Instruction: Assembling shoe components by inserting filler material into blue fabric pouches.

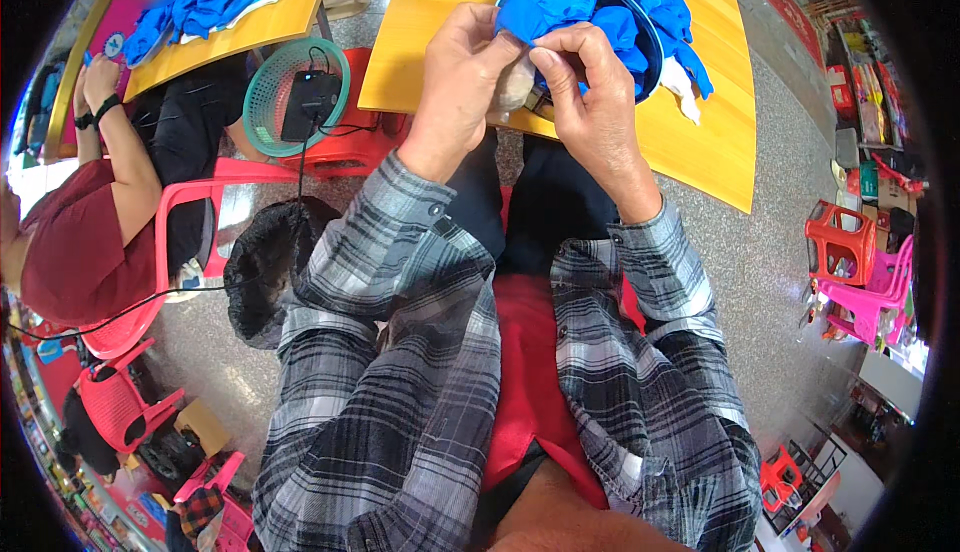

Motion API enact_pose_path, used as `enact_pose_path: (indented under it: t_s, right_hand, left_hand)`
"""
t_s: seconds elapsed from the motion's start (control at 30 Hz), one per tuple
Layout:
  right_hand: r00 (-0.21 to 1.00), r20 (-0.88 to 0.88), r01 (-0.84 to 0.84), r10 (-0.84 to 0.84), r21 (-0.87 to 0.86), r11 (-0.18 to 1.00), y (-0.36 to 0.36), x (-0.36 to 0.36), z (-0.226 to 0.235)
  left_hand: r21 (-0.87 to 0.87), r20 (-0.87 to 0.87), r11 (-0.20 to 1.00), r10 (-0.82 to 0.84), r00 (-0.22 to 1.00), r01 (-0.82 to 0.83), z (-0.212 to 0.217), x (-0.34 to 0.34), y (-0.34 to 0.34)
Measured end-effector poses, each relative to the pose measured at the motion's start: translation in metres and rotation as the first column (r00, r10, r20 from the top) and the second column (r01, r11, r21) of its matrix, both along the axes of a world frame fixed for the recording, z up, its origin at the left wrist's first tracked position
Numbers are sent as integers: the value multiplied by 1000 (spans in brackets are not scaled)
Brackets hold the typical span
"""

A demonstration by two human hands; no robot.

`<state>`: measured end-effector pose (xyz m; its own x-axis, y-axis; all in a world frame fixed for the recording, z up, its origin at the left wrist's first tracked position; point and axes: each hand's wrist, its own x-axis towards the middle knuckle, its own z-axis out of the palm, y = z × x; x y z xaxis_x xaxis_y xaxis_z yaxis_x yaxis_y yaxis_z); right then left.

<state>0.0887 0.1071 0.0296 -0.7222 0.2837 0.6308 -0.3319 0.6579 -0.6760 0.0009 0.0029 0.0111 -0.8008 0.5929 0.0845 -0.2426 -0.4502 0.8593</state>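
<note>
My left hand [455, 82] and my right hand [598, 102] meet at the near edge of the yellow table [425, 7]. Both are closed, thumbs and fingertips pinching a piece of bright blue cloth [545, 14] between them. Its exact shape is partly hidden by my fingers. Just beyond, a dark blue round basin [655, 64] holds more crumpled blue cloth pieces [617, 27]. A pale, whitish thing [513, 89] shows below my fingertips, too covered to make out.
More blue pieces [675, 12] and a white cloth [682, 90] lie right of the basin. At left, a green basket [258, 117] with a black device [312, 102] sits on a red stool [345, 157]. A co-worker in dark red [85, 242] sits at another yellow table [285, 12].
</note>
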Motion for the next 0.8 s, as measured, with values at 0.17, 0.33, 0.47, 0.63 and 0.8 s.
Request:
enact_pose_path:
  t_s: [0.17, 0.33, 0.47, 0.63, 0.8]
  right_hand:
    - [998, -33, 46, -47, -20, 999, -6, -5, -2]
    - [992, 118, 26, 35, -477, 878, -2, -5, -7]
    - [984, -6, 176, -177, -53, 983, 3, -6, 2]
    - [987, -14, 163, -162, 120, 979, 4, -8, 5]
    - [975, 46, 212, -215, 70, 975, 1, -5, 4]
  left_hand:
    - [-208, -380, 953, 129, 916, -221, -18, -7, 4]
    - [-56, 29, 998, 41, 999, -40, -1, -9, 3]
    - [-64, -6, 998, -5, 1000, 5, 8, -12, -5]
    - [-86, -82, 996, 5, 997, -12, 8, -17, -4]
    - [-90, -106, 995, -50, 993, 41, 7, -23, -8]
